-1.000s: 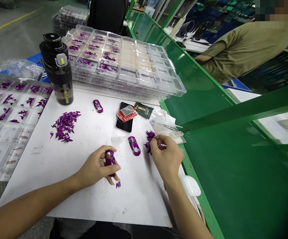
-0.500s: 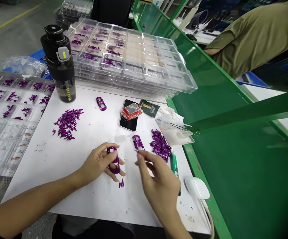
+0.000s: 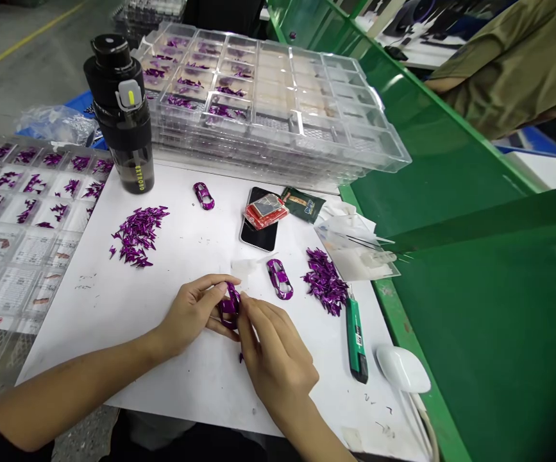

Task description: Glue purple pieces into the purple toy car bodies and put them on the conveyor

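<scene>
the left hand (image 3: 193, 313) curls partway closed, thumb and fingers gripping a purple car shell (image 3: 230, 309) by its edges. the right hand (image 3: 278, 353) comes to the shell's right side with its fingertips drawn close together; whether they pinch a small part is hidden. the shell lies between the two hands, just up and left of the right hand, its long axis running roughly away from the person. the left hand is nearer, since it carries it. farther out, a second car shell (image 3: 280, 280) rests on the table (image 3: 195, 388), near the right pile of purple pieces (image 3: 326, 282). half a second ago the right hand was apart from the held shell, beside that second one; now it meets the held shell.
</scene>
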A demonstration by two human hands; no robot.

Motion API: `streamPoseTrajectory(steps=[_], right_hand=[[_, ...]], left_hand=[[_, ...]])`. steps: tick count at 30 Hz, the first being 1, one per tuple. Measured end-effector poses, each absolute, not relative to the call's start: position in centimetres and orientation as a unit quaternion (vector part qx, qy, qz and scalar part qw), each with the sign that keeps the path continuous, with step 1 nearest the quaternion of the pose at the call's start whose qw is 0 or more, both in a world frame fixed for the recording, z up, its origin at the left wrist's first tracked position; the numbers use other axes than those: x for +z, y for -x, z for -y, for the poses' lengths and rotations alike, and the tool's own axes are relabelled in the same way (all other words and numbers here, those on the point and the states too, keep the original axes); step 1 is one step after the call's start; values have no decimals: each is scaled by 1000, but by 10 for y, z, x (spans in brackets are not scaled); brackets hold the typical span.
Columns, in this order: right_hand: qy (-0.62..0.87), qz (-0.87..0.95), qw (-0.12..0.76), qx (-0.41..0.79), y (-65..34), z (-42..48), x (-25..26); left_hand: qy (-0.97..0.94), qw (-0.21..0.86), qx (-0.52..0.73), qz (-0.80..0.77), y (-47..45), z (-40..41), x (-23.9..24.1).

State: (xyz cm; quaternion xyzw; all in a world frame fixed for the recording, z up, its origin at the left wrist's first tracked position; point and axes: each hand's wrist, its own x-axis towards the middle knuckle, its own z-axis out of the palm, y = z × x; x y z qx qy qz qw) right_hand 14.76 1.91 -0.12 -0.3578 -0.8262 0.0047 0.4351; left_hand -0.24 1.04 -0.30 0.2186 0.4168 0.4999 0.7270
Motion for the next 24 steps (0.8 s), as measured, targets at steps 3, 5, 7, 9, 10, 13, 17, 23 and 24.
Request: streamPoseTrajectory(steps=[3, 5, 7, 9, 10, 13, 17, 23, 24], right_hand=[[352, 828, 436, -7, -145, -19, -1], [345, 830, 439, 0, -144, -19, -1], [348, 827, 441, 26, -144, -18, -1], [370, 817, 437, 72, -143, -17, 0], [385, 809, 434, 96, -142, -16, 0], [413, 799, 424, 107, -137, -10, -1], [408, 823, 395, -26, -130, -5, -2], [410, 862, 290, -63, -130, -24, 2], [394, 871, 286, -62, -130, -28, 2]], left_hand=[[-227, 718, 504, -423, 2, -10, -1], [-228, 709, 508, -433, 1, -9, 0], [-220, 700, 514, -444, 0, -9, 0], [-208, 695, 523, -447, 0, -8, -1], [-204, 695, 526, -446, 0, -8, -2], [-197, 694, 531, -444, -1, -7, -3], [-207, 667, 546, -463, -2, -7, -2], [-237, 653, 536, -481, -1, -7, -5], [-237, 658, 528, -481, -1, -7, -6]])
